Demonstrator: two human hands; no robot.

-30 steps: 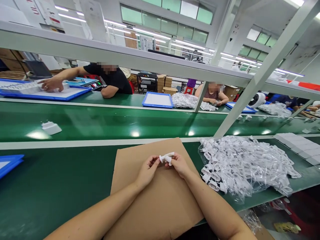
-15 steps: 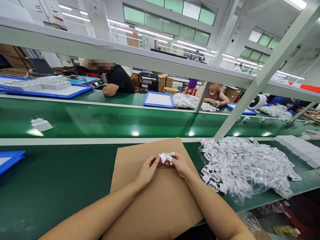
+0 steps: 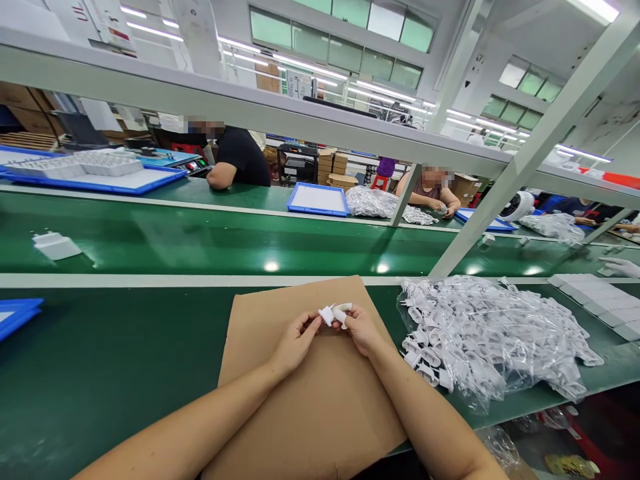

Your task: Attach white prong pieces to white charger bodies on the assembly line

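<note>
Between my two hands is a small white plastic plug piece (image 3: 327, 315) with thin pins, held over a brown cardboard sheet (image 3: 300, 407). The fingertips of my left hand (image 3: 299, 337) pinch its left side. My right hand (image 3: 361, 328), with white finger cots on thumb and forefinger, grips it from the right. Close by on the right, a heap of similar white plug pieces (image 3: 480, 333) lies in and around a clear plastic bag on the green bench.
A white adapter (image 3: 56, 246) lies on the green conveyor (image 3: 200, 243) beyond the bench. White blocks (image 3: 597, 303) stand in a row at right, near a gloved hand (image 3: 623, 267). A blue tray (image 3: 20, 317) is at left. A slanted metal post (image 3: 480, 207) rises ahead; people sit across.
The white adapter on the conveyor has moved left. A gloved hand has appeared at the right edge. My hands stay nearly in place, with the plug piece turned slightly.
</note>
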